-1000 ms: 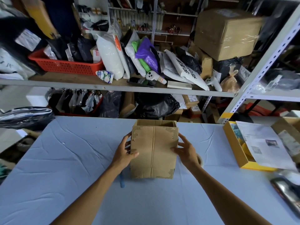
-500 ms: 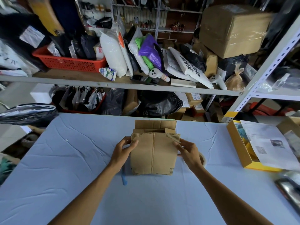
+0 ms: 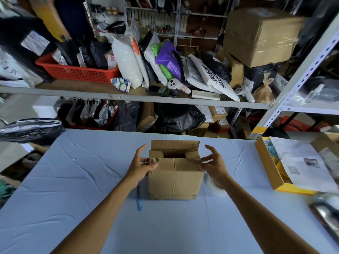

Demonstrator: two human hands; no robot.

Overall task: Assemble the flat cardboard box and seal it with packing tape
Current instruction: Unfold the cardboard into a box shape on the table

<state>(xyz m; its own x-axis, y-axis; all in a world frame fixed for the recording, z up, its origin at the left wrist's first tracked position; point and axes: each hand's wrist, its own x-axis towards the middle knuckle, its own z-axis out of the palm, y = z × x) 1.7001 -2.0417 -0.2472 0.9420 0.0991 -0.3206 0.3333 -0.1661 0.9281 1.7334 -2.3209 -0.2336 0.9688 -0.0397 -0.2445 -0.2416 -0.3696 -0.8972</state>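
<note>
A small brown cardboard box (image 3: 176, 178) stands upright on the blue-covered table (image 3: 73, 180). Its top is open, the far flap stands up and the two side flaps lean inward. My left hand (image 3: 141, 165) is at the box's upper left corner, thumb lying on the front face, fingers spread upward beside the left flap. At the upper right corner, my right hand (image 3: 212, 165) has its fingers spread and loosely bent, fingertips at the right flap's edge. A roll of clear packing tape (image 3: 214, 186) lies right of the box, partly hidden by my right wrist.
A blue-handled tool (image 3: 139, 202) lies on the table just left of the box. A yellow tray (image 3: 266, 173) with papers sits at the right edge, a dark shiny object (image 3: 328, 217) near the right front. Loaded shelves (image 3: 128, 94) stand behind the table.
The box, tipped with one face toward me before, now stands upright with its top open. Both hands moved from its sides up to the top corners and spread their fingers.
</note>
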